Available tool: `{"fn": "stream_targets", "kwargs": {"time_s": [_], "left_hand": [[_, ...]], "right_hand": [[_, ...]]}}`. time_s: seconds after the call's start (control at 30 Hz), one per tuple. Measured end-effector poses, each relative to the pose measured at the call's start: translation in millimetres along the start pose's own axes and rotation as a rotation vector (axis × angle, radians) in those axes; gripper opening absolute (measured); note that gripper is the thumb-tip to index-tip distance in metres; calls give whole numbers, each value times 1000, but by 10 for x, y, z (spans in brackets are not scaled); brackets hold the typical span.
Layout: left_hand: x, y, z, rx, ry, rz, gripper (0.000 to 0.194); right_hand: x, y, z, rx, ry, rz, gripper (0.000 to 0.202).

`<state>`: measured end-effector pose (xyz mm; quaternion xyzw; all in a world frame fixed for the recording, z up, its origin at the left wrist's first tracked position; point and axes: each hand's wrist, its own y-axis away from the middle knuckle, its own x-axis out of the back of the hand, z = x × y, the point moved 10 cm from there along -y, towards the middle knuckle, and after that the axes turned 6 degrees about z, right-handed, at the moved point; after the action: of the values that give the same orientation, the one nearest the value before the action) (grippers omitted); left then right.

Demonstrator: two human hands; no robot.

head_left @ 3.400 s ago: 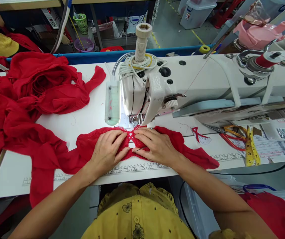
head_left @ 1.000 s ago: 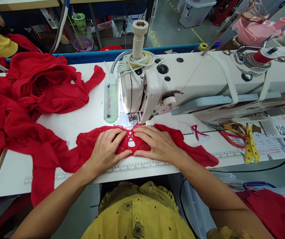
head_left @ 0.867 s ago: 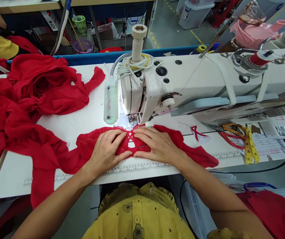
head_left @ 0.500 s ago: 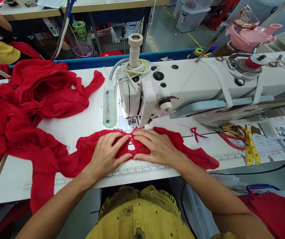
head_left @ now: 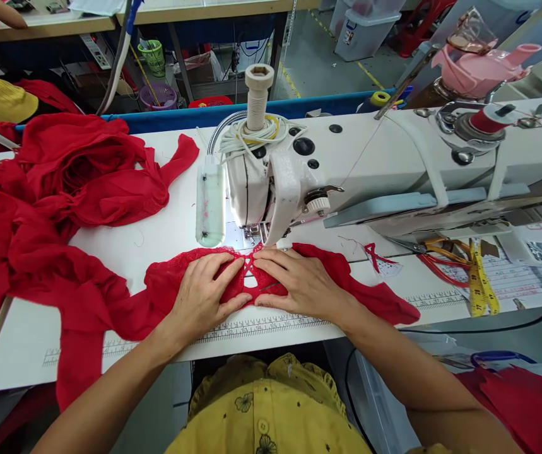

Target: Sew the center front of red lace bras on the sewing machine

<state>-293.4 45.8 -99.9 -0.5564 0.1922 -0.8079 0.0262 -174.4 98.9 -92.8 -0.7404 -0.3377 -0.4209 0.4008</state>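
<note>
Fingers of the left hand (head_left: 202, 287), spread, press the red garment (head_left: 233, 285) onto the worktop (head_left: 114, 243) near the presser foot (head_left: 252, 233); the right hand (head_left: 306, 280) presses likewise, any grip on the thin tool (head_left: 269, 287) unclear. Uneven pressure or drag from overhanging fabric (head_left: 79, 366) could skew the crossed straps (head_left: 248, 266).

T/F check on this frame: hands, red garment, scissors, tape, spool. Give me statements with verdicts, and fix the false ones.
1. Both the left hand and the right hand touch the red lace garment. True.
2. The right hand is on the scissors. False: they lie beyond it, to the person's right.
3. The garment has crossed strips between the two hands. True.
4. The tape measure is blue. False: it is yellow.
5. The spool on the sewing machine carries red thread. True.
</note>
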Motion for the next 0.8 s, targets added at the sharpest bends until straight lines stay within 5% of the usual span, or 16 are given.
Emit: {"fn": "stream_targets", "kwargs": {"time_s": [0.8], "left_hand": [[-2,-16,-7,19,-8,-5,37]], "right_hand": [[1,-6,1,-11,-28,-9,59]]}}
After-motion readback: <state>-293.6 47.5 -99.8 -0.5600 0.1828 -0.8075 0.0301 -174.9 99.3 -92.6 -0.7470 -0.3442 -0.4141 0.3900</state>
